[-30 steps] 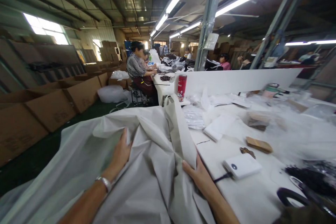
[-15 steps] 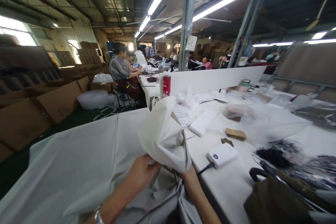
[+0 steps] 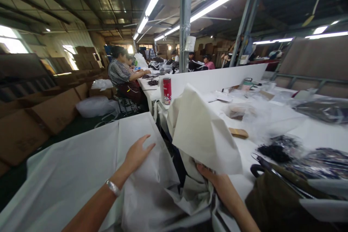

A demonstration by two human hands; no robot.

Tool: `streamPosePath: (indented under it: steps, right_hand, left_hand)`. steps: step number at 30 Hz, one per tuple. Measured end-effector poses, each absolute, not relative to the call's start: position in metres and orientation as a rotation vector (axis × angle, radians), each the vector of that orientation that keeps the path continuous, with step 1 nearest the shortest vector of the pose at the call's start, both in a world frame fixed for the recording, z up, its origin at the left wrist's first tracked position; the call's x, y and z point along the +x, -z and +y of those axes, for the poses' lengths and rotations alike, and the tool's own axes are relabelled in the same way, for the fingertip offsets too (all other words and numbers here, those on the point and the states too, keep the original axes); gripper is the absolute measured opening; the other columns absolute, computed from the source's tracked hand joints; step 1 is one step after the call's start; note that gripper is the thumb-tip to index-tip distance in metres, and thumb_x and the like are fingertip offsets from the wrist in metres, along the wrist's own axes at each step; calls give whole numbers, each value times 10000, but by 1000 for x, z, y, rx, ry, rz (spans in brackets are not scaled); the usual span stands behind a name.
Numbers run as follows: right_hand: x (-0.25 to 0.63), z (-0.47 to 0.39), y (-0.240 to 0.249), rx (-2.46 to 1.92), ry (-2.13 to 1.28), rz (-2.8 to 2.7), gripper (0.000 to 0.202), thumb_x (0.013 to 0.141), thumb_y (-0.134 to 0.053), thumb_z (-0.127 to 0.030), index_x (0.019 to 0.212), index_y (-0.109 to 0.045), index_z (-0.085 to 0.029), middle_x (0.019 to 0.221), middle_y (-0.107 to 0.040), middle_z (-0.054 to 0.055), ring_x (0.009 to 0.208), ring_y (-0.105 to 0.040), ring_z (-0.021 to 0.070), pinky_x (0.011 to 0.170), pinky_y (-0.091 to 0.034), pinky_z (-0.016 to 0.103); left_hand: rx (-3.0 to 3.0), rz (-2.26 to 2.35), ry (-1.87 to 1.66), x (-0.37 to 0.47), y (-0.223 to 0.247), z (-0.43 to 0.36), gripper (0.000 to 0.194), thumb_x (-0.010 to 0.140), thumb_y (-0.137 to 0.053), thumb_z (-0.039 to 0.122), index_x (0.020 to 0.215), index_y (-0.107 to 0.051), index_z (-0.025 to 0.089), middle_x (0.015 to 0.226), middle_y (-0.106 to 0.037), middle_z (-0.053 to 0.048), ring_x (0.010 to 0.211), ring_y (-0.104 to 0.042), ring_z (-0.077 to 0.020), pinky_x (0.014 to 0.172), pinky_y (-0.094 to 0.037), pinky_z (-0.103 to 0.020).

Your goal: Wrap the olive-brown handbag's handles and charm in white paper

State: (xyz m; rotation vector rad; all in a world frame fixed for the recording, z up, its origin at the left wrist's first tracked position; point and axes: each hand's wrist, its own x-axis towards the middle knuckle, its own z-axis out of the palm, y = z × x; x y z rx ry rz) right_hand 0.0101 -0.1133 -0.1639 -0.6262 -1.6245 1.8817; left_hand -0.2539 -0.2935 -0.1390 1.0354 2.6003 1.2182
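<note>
My left hand [image 3: 138, 154] is open, its fingers apart, over a pale sheet [image 3: 89, 152] spread across the left side; a silver bracelet [image 3: 112, 187] circles that wrist. My right hand [image 3: 213, 175] grips a crumpled pale sheet [image 3: 201, 127] that stands up in a large fold and hides part of the fingers. Between the two hands the material falls into creases, with a dark gap behind them.
A red can [image 3: 166, 91] stands behind the fold. Brown cards [image 3: 238, 133], black strands [image 3: 276, 152] and a dark olive bag [image 3: 282, 203] lie to the right. Cardboard boxes [image 3: 57, 110] are at left. A person in a striped shirt [image 3: 119, 70] sits beyond.
My left hand has let go of the bunched material and moved left, its fingers opening. My right hand has moved right with the fold, which now covers the white device. The view has shifted slightly.
</note>
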Motion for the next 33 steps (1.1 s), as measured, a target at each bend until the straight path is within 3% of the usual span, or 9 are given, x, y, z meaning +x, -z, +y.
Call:
streamPosePath:
  steps: [4, 6, 10, 13, 17, 23, 28, 31, 33]
  right_hand:
    - [29, -108, 160, -718, -1789, -1664, 630, 691, -814, -568, 1211, -716, -227, 1249, -706, 92, 1348, -496, 371, 1243, -256, 503]
    - [33, -107, 157, -716, -1771, -1725, 654, 676, -809, -601, 1188, -722, -202, 1275, -691, 112, 1339, -499, 388, 1246, -223, 530]
    - [44, -101, 157, -720, -1860, -1806, 644, 688, -787, -624, 1152, -725, -181, 1280, -688, 128, 1319, -527, 380, 1230, -255, 537]
    - [52, -94, 165, -828, -1907, -1733, 662, 689, -780, -615, 1178, -717, -173, 1204, -723, 138, 1280, -573, 387, 1171, -365, 542]
    - [55, -83, 176, -884, -1836, -1745, 627, 595, -839, -561, 1087, -759, -182, 1174, -735, 150, 1338, -513, 427, 1190, -333, 546]
    - [40, -64, 184, -923, -1657, -1816, 477, 560, -864, -455, 955, -784, -199, 1098, -761, 131, 1353, -493, 447, 1203, -328, 537]
    - [29, -61, 187, -944, -1883, -1758, 480, 623, -841, -487, 1003, -781, -201, 1099, -762, 123, 1338, -513, 436, 1183, -358, 553]
    - [22, -66, 179, -904, -1993, -1722, 561, 699, -778, -583, 1114, -761, -205, 1162, -746, 115, 1357, -506, 403, 1156, -410, 537]
    - [13, -70, 169, -862, -2047, -1714, 659, 734, -733, -650, 1200, -727, -185, 1274, -699, 112, 1410, -450, 378, 1193, -363, 531]
  left_hand:
    - [953, 2791, -861, -258, 196, -311, 1119, 550, -770, 591, 1441, -447, -3, 1549, -358, -295, 1483, -224, -464, 1224, -165, -567]
    - [907, 2872, -766, -263, 210, -316, 1139, 627, -696, 639, 1485, -358, -30, 1587, -285, -287, 1509, -164, -432, 1233, -158, -534]
    - [779, 3021, -637, -289, 213, -329, 974, 861, -405, 667, 1499, -293, -60, 1592, -279, -283, 1510, -206, -378, 1229, -194, -504]
    - [714, 3102, -523, -304, 218, -338, 979, 810, -534, 647, 1503, -323, -11, 1599, -262, -280, 1504, -169, -440, 1192, -218, -601]
    - [702, 3136, -462, -309, 238, -346, 880, 853, -585, 544, 1507, -316, 20, 1594, -286, -267, 1487, -252, -403, 1171, -289, -580]
    - [810, 3143, -509, -312, 249, -359, 673, 963, -514, 435, 1497, -362, 54, 1589, -337, -217, 1494, -288, -298, 1221, -264, -473]
    - [841, 3142, -566, -313, 232, -371, 477, 1033, -357, 326, 1426, -488, 88, 1517, -477, -163, 1425, -424, -246, 1197, -321, -453]
    - [788, 3138, -600, -315, 214, -381, 482, 1047, -278, 367, 1304, -619, 144, 1383, -618, -127, 1285, -575, -274, 1115, -417, -473]
    - [768, 3130, -638, -317, 206, -385, 506, 1041, -297, 446, 1280, -639, 159, 1338, -651, -120, 1245, -602, -284, 1097, -433, -473]
